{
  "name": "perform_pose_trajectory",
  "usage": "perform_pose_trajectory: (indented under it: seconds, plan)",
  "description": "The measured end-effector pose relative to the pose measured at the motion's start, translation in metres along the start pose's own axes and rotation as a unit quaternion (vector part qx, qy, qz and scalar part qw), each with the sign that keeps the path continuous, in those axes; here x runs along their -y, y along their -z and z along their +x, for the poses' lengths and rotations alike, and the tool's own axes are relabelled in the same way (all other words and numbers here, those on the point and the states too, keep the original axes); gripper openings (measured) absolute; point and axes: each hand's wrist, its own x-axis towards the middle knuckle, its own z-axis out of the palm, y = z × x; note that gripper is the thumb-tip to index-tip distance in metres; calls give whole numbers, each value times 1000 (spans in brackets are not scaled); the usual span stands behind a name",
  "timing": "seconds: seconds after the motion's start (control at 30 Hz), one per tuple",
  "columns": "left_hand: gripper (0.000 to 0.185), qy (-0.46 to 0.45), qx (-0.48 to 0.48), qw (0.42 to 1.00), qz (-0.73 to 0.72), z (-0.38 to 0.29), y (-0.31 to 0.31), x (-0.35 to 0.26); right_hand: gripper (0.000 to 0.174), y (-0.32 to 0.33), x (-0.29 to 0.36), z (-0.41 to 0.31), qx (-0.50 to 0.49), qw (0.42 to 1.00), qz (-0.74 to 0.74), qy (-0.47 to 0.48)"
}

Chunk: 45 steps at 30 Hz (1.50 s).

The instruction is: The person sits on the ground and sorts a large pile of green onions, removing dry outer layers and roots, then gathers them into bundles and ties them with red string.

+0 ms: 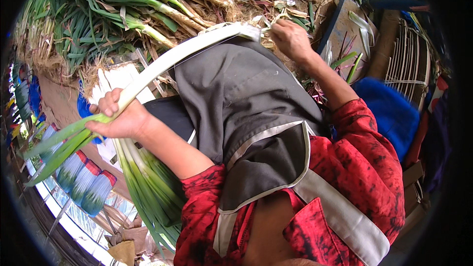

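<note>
My left hand (120, 116) is closed around a long green onion (177, 52) where its white stalk turns green. The stalk slants up to the right over my knee, and its green leaves hang past my hand to the lower left. Beyond the stalk's white end, my right hand (290, 38) has its fingers closed on thin pale peelings (278, 17), which seem to come from the stalk's end. Under my left forearm lies a bunch of peeled green onions (136, 173), white ends up, partly hidden by the hand and arm.
Unpeeled green onions with roots (159, 3) are heaped ahead and to the left. Peelings litter the ground. At the right are a board (349, 29), a blue cloth (388, 112) and stacked cardboard (408, 57). Packed bundles (83, 184) stand at the lower left.
</note>
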Motion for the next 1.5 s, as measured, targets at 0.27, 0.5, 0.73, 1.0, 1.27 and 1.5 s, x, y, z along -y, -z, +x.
perform_pose_trajectory:
  seconds: [0.27,0.5,0.73,1.0,1.27,1.5]
  plan:
    - [40,10,19,997,-70,5,-13,-5,68,-2,18,13,86,941,276,-177]
    - [40,0,6,999,46,0,-17,-15,30,-22,-19,31,186,974,11,-131]
    - [32,19,7,999,47,-2,-22,-30,39,-26,-72,3,186,977,-45,-97]
    - [31,40,23,997,65,6,-32,-34,39,-25,-79,-8,180,979,5,-98]
    - [37,-15,65,998,-6,39,-46,-63,97,30,0,49,83,994,76,-3]
    - [40,1,81,995,-61,42,-44,-52,33,-4,46,83,153,865,449,-164]
